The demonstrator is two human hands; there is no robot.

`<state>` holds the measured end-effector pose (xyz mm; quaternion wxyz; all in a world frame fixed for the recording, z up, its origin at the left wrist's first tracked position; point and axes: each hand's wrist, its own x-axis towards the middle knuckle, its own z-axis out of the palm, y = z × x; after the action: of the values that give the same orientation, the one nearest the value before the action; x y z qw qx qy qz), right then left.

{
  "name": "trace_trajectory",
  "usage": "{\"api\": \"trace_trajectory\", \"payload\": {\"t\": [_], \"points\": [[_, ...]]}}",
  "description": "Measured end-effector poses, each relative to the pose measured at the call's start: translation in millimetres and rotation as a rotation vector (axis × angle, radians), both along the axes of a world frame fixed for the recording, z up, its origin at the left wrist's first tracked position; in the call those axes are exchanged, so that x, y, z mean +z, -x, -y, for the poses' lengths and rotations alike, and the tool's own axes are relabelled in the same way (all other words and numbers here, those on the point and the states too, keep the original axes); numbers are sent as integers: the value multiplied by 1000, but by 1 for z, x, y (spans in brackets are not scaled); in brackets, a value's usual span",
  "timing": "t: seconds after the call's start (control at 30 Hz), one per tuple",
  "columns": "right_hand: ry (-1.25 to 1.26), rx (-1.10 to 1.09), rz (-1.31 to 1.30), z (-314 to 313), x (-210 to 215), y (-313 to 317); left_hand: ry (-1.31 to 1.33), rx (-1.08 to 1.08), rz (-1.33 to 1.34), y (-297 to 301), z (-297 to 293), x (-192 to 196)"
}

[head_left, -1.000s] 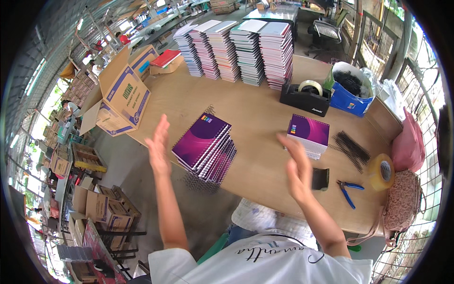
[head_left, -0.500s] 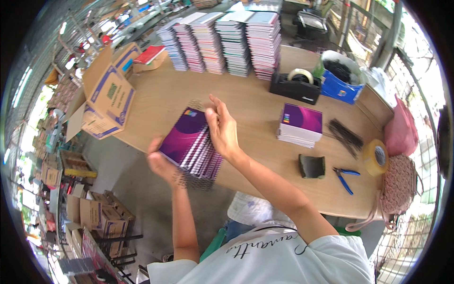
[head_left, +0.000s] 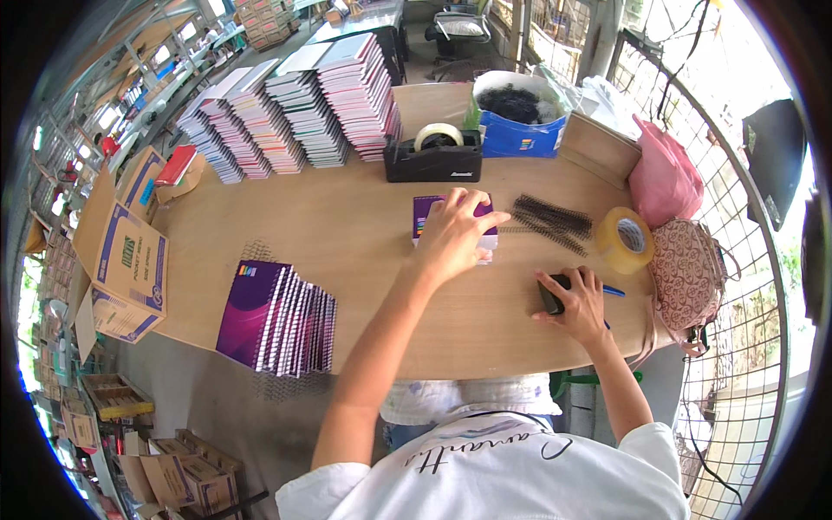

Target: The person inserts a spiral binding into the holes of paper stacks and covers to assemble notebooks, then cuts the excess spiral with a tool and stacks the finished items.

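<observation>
Showing an open cardboard carton (head_left: 130,264) at far left, overhanging the edge of a wooden table (head_left: 373,247), with a red book (head_left: 177,165) lying behind. Next, showing purple spiral notebooks (head_left: 273,321) leaning in an overlapping row near the front edge, and tall stacks of notebooks (head_left: 290,117) standing along the back. Near the middle, showing a black tape dispenser (head_left: 433,165) and, just in front, a small purple-covered stack (head_left: 425,208) lying on the table. Covering that stack from above with the left hand (head_left: 455,230), bending the fingers over the top; not being able to tell whether gripping or only resting. Showing a blue box (head_left: 520,139) farther back, then black wire coils (head_left: 555,217) lying beside the small stack. Grasping a dark curved piece (head_left: 551,300) between thumb and fingers of the right hand (head_left: 581,305), partly hiding blue pliers (head_left: 614,291). At far right, showing a yellowish tape roll (head_left: 626,241), a pink bag (head_left: 667,178) behind and a patterned bag (head_left: 689,273) nearer.
</observation>
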<state>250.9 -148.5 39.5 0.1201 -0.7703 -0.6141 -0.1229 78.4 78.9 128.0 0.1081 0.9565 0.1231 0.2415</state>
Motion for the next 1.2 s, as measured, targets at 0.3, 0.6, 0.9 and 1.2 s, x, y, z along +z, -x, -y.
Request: {"api": "trace_trajectory", "payload": {"t": [0.3, 0.6, 0.9, 1.2], "points": [[-16, -14, -100, 12, 14, -12, 110, -65, -293, -27, -33, -7], [-279, 175, -584, -28, 38, 2, 167, -141, -301, -29, -40, 6], [-247, 210, -1153, -65, 45, -5, 207, -118, -398, -30, -40, 12], [-228, 221, -1383, -71, 44, -6, 216, -174, -358, -30, -43, 9]]}}
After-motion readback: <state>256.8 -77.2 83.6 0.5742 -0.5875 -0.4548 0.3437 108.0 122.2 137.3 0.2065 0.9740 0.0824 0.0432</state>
